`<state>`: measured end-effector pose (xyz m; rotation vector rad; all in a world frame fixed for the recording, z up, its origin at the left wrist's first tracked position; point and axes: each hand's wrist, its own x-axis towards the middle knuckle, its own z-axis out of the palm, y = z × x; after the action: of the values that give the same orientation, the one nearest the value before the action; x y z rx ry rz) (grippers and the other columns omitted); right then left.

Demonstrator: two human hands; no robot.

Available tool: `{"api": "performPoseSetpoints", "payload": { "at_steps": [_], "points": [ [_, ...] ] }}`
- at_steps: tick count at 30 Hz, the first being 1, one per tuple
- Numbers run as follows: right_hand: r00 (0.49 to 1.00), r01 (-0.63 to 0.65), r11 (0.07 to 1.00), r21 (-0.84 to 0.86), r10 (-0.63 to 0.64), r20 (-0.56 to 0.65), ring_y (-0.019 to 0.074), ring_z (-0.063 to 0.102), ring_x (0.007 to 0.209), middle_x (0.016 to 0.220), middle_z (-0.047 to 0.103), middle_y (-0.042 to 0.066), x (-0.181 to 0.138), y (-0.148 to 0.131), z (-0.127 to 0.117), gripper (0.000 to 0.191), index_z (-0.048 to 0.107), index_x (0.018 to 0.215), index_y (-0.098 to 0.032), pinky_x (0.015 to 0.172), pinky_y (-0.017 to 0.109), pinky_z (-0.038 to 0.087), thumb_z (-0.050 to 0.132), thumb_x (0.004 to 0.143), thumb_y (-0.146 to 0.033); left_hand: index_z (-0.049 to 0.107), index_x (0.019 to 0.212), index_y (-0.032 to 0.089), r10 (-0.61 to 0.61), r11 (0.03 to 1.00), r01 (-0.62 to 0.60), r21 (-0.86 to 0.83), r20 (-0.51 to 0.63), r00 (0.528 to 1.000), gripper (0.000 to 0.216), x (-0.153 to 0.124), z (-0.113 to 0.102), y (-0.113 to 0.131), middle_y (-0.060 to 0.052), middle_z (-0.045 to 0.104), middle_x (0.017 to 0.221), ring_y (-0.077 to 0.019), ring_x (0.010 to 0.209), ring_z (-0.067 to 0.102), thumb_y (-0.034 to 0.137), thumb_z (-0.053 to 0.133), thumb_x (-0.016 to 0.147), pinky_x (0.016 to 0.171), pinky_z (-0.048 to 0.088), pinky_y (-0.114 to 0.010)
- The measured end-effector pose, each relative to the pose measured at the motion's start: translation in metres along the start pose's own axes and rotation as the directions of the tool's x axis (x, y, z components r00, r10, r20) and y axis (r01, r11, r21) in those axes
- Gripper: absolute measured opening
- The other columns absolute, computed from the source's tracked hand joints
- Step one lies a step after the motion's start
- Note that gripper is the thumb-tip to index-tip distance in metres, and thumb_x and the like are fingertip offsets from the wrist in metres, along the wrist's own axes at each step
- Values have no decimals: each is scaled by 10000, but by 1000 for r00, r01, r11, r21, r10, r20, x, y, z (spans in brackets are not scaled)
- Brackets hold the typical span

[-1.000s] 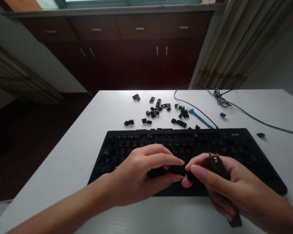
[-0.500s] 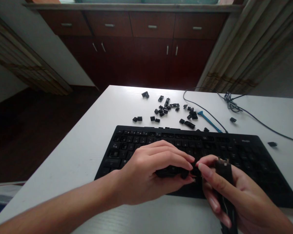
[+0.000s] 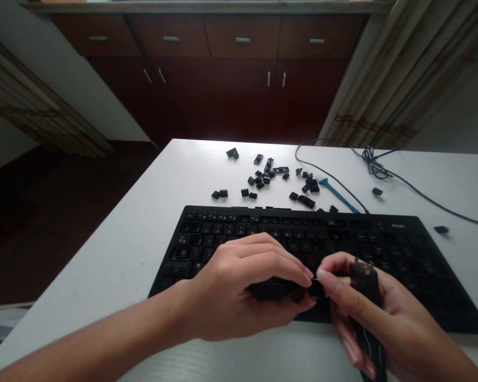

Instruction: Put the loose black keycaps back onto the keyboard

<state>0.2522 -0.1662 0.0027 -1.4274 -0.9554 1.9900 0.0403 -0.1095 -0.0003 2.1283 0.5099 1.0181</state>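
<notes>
My left hand [image 3: 247, 286] arches over the keyboard's front edge, thumb and fingertips closed around a small dark piece [image 3: 298, 292], mostly hidden, that looks like a keycap. Close beside those fingertips, my right hand [image 3: 366, 307] pinches something tiny and thin between thumb and index finger. A long black bar-shaped piece [image 3: 365, 284], with small prongs at its upper end and a thin pale line along it, is also held across my right palm. Beneath both hands lies the black keyboard [image 3: 414, 265], where several key positions on the left and top are bare.
Loose black keycaps [image 3: 263, 178] are scattered behind the keyboard on the white table [image 3: 143, 249]. A blue pry tool [image 3: 338, 196] lies near the black cable [image 3: 414, 185], bundled at the back right. The table's left edge drops to dark floor; wooden cabinets [image 3: 239, 90] stand beyond.
My right thumb and index fingertips have come closer to the left fingertips. The long black piece stays in my right palm. The whole view has shifted slightly.
</notes>
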Motion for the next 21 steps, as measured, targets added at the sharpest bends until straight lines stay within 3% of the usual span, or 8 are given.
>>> {"api": "performPoseSetpoints", "payload": {
  "at_steps": [12,21],
  "points": [
    [999,27,997,-67,-29,-34,55,456,409,499,583,-36,-6,-5,6,416,540,1010,-180,403,147,336,603,902,-576,694,951,107,79,997,-78,-19,27,997,176,2,2,-3,-108,766,860,-166,780,720,75,755,789,762,579,-271],
    [999,35,997,-69,-37,-32,51,441,402,496,575,-37,-7,-5,7,426,548,1008,-180,399,151,317,609,894,-585,691,959,98,73,997,-72,-22,43,996,182,0,1,-2,-109,765,884,-161,809,716,62,753,792,776,572,-276]
  ]
}}
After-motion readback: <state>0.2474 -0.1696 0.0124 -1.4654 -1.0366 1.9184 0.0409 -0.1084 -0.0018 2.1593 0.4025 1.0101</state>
